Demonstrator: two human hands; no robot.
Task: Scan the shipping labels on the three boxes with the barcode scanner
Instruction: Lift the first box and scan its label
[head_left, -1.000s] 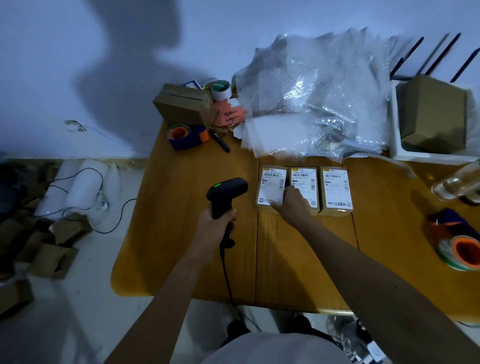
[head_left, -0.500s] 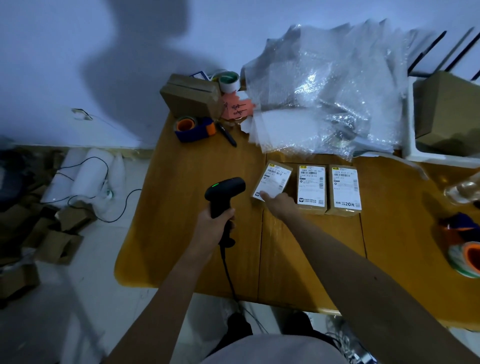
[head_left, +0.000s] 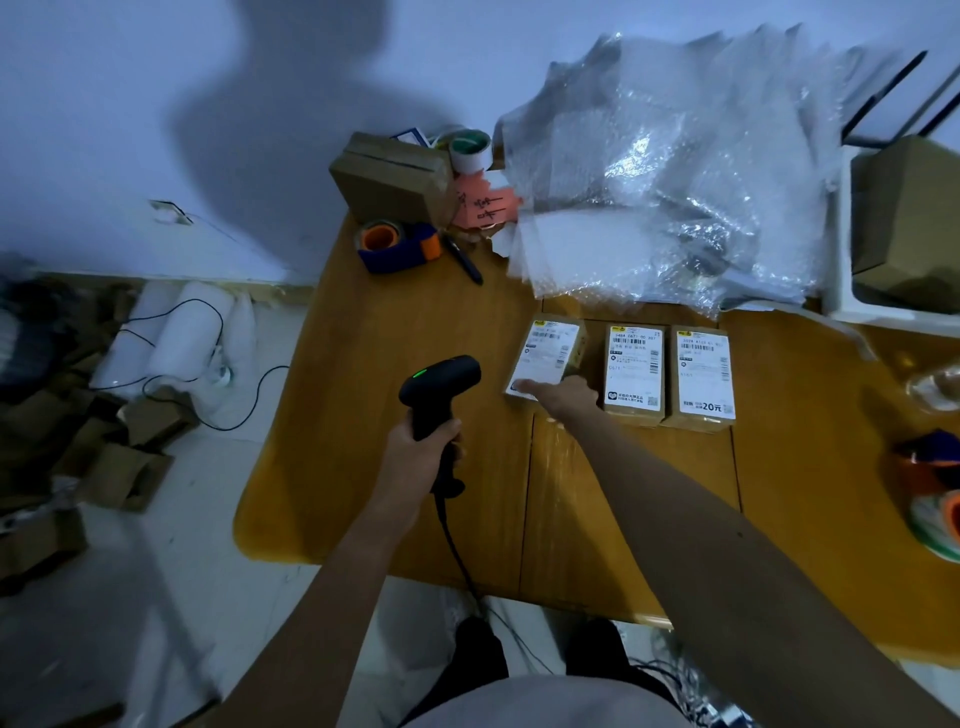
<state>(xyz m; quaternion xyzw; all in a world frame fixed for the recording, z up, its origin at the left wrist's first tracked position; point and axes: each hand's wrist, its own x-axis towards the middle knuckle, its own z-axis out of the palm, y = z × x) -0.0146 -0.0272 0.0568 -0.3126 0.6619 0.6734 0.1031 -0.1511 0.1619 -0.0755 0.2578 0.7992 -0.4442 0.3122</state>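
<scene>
Left hand (head_left: 421, 449) wrapped tight around the barcode scanner (head_left: 436, 395), green light glowing, nose aimed right across the wooden bench (head_left: 384, 364). Right hand (head_left: 563, 400) on the near edge of the first box (head_left: 545, 358), tilted, label up; grip there hard to tell. Just beside, second box (head_left: 635, 371) and third box (head_left: 704, 375) lying flat, touching, labels up.

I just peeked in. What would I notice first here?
Probably the black barcode scanner with its green light, held in the left hand over the wooden table. Next, three small boxes with white labels in a row, the right hand touching the tilted leftmost. Behind them is crinkly bubble wrap.
</scene>
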